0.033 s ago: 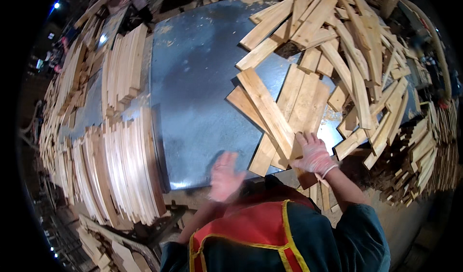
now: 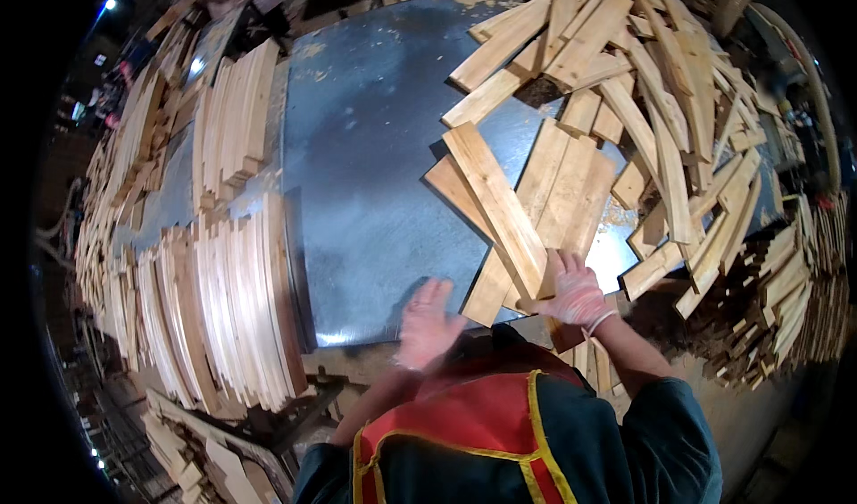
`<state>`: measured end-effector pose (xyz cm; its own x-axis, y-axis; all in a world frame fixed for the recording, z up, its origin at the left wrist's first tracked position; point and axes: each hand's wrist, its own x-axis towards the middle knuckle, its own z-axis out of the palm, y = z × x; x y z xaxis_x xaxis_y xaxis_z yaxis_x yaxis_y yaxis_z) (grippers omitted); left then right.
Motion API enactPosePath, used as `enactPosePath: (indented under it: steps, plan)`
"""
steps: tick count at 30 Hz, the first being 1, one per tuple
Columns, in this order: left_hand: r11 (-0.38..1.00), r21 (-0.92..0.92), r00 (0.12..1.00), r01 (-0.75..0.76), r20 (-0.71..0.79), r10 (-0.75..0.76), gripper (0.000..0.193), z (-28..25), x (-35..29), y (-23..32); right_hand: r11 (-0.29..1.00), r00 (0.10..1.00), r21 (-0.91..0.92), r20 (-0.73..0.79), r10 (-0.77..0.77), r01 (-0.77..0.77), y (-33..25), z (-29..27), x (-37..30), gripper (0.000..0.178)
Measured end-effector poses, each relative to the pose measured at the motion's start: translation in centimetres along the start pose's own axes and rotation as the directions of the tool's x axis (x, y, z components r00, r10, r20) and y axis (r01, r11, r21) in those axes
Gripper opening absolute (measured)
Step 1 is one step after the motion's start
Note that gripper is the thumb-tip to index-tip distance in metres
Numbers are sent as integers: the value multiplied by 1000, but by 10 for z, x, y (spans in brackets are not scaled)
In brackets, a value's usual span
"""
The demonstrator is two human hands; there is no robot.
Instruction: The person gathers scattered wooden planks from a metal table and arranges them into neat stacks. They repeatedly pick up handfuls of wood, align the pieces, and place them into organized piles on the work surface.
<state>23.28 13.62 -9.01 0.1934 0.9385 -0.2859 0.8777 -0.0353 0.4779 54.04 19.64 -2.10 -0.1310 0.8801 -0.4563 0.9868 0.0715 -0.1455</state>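
My right hand (image 2: pixel 578 295), in a thin pale glove, rests on the near ends of several wooden boards. Its fingers lie spread over a pair of boards set side by side (image 2: pixel 571 183), and its thumb reaches toward the end of a slanting board (image 2: pixel 498 202) on top. Beneath the palm the brown end of another board juts past the table edge. My left hand (image 2: pixel 428 325), also gloved and slightly blurred, hovers over the table's near edge. Its fingers are extended and hold nothing. Another board (image 2: pixel 460 193) lies partly under the slanting one.
The blue-grey tabletop (image 2: pixel 366 165) spreads ahead of me. A jumbled heap of boards (image 2: pixel 661 84) covers its far right. Boards stand in tight rows (image 2: pixel 241 308) to the left, with another stack (image 2: pixel 237 111) behind. More piled wood (image 2: pixel 777 299) lies lower at the right.
My left hand has shifted slightly right. My right hand has slid a little nearer to me along the board ends. The boards look unmoved apart from a small shift of the view.
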Motion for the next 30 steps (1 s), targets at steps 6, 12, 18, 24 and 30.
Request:
enactPosePath:
  steps: [6,12,18,24,30]
  plan:
    - [984,-131,987,123,118,-108,84,4,2,33,971,986,173,62,155,-164,1,42,29,125]
    - [482,-814,937,325,207,-281,83,-23,21,7,515,999,856,51,9,-48,-75,6,44,109]
    - [-24,-968,884,251,239,-403,49,-61,42,-50,822,916,557,258,-308,120,-211,-5,39,88]
    - [562,-730,775,389,-70,-628,30,-105,-29,-122,720,911,612,1,-413,326,-209,32,19,75]
    - [551,380,660,743,-554,-507,75,-105,-107,-222,707,931,704,-299,209,68,-32,86,35,68]
